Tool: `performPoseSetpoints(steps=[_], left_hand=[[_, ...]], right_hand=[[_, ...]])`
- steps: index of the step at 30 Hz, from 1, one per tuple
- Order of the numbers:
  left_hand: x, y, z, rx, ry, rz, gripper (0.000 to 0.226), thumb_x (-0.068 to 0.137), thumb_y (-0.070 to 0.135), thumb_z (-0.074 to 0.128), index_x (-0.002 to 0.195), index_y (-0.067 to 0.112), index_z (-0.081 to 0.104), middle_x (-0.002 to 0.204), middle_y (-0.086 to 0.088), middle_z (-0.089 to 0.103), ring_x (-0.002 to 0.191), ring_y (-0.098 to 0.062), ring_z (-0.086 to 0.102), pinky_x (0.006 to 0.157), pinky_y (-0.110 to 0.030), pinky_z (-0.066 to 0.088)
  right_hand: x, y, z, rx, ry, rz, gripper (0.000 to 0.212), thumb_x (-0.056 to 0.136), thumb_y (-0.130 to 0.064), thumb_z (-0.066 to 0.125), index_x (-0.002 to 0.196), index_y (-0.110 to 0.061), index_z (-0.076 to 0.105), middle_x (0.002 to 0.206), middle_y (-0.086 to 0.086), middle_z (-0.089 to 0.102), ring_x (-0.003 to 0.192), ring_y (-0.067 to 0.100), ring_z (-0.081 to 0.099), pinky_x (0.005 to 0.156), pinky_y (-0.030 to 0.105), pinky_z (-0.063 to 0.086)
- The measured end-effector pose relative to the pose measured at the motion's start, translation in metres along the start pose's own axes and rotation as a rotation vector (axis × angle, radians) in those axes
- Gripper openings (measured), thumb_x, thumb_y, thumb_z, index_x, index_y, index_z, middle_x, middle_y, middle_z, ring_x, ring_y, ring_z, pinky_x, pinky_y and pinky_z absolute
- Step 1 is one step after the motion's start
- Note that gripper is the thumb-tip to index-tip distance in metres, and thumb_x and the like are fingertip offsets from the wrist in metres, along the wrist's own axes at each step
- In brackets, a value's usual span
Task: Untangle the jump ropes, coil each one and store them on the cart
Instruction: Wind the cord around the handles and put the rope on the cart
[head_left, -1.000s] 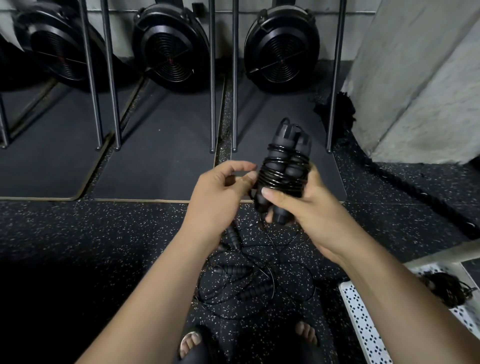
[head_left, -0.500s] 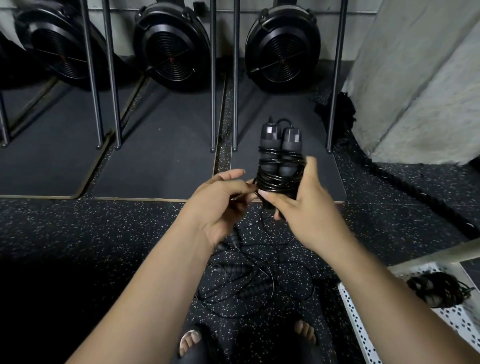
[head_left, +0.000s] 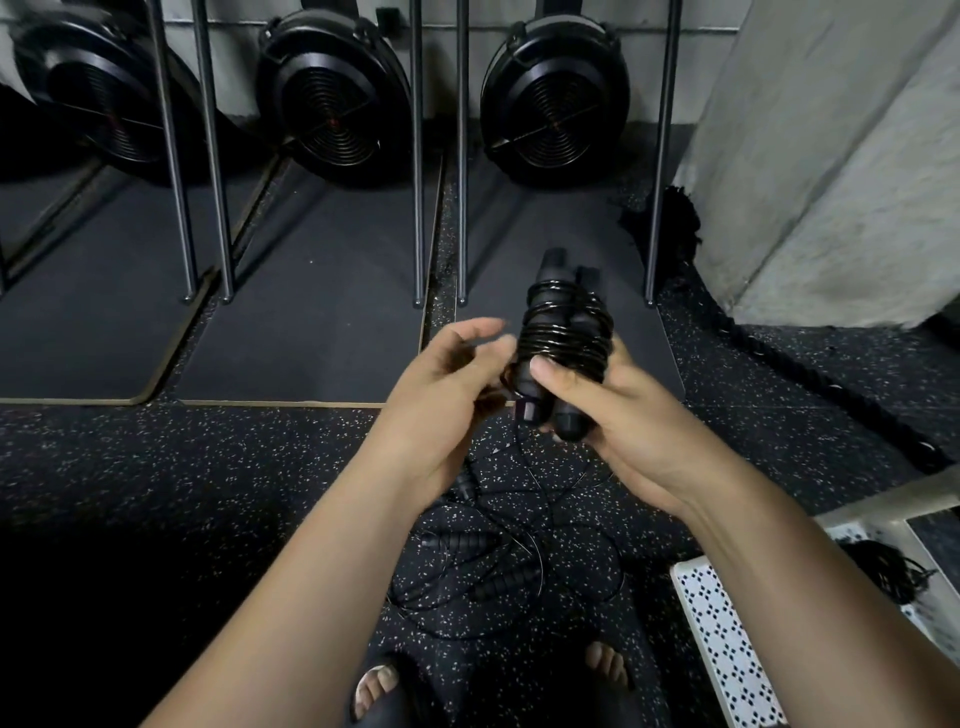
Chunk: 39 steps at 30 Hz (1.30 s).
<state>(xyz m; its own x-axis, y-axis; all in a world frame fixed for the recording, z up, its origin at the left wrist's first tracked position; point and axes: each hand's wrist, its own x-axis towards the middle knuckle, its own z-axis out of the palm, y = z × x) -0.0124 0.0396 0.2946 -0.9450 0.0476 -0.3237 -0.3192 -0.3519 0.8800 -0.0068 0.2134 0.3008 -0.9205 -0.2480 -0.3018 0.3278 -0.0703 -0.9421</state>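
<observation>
A: While the right hand (head_left: 623, 415) grips it, where sits the coiled jump rope (head_left: 563, 332)?
B: In that palm, thumb across coils; left hand (head_left: 447, 384) beside, blurred, grip unclear. Axis: away from person.

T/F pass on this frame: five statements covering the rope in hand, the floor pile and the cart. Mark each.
1. The right hand grips a jump rope bundle. True.
2. No ropes lie on the floor. False: tangled jump ropes lie between the person's feet.
3. A coiled rope lies on the cart. True.
4. The bundle's cord is wound round one handle only. False: it goes round two handles held side by side.
5. The cart stands at the person's left. False: it is at the lower right of the view.
</observation>
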Motion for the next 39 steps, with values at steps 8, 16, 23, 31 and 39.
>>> performPoseSetpoints(steps=[8,16,23,31,39], left_hand=[[0.006,0.006,-0.011,0.189,0.094,-0.022,0.056,0.087,0.076,0.068,0.108,0.025,0.08,0.106,-0.001,0.082,0.103,-0.021,0.078,0.103,-0.045,0.057],[0.007,0.021,-0.026,0.116,0.067,-0.029,0.035,0.092,0.047,0.078,0.108,0.016,0.074,0.097,-0.011,0.074,0.088,-0.025,0.071,0.084,-0.035,0.059],[0.014,0.023,-0.038,-0.068,-0.005,-0.053,0.059,0.083,0.059,0.083,0.118,0.014,0.07,0.12,-0.015,0.066,0.111,-0.03,0.059,0.115,-0.047,0.042],[0.013,0.014,-0.035,0.248,0.251,0.267,0.046,0.099,0.048,0.073,0.089,0.003,0.072,0.08,-0.007,0.068,0.076,-0.018,0.061,0.076,-0.038,0.052],[0.017,0.005,-0.035,0.536,0.325,0.407,0.046,0.094,0.06,0.073,0.082,0.016,0.069,0.074,-0.004,0.069,0.069,-0.011,0.058,0.076,-0.049,0.056]], right_hand=[[-0.016,0.002,0.007,-0.245,-0.345,0.138,0.067,0.09,-0.032,0.079,0.148,-0.032,0.045,0.135,0.011,0.071,0.132,0.038,0.063,0.116,0.062,0.044],[-0.017,-0.002,0.004,-0.019,-0.378,0.176,0.051,0.095,-0.026,0.071,0.142,-0.017,0.054,0.114,0.014,0.073,0.098,0.035,0.073,0.078,0.051,0.065],[-0.017,-0.001,0.016,0.289,-0.282,0.134,0.04,0.099,-0.036,0.064,0.115,0.002,0.062,0.084,0.018,0.064,0.062,0.019,0.056,0.051,0.025,0.044],[-0.015,0.007,0.02,0.037,-0.273,0.19,0.049,0.089,-0.035,0.078,0.128,-0.01,0.062,0.097,0.006,0.073,0.073,0.023,0.066,0.053,0.029,0.051],[-0.018,0.013,0.023,-0.048,-0.221,0.146,0.04,0.091,-0.006,0.081,0.125,-0.003,0.06,0.098,0.006,0.076,0.081,0.032,0.074,0.059,0.031,0.06]])
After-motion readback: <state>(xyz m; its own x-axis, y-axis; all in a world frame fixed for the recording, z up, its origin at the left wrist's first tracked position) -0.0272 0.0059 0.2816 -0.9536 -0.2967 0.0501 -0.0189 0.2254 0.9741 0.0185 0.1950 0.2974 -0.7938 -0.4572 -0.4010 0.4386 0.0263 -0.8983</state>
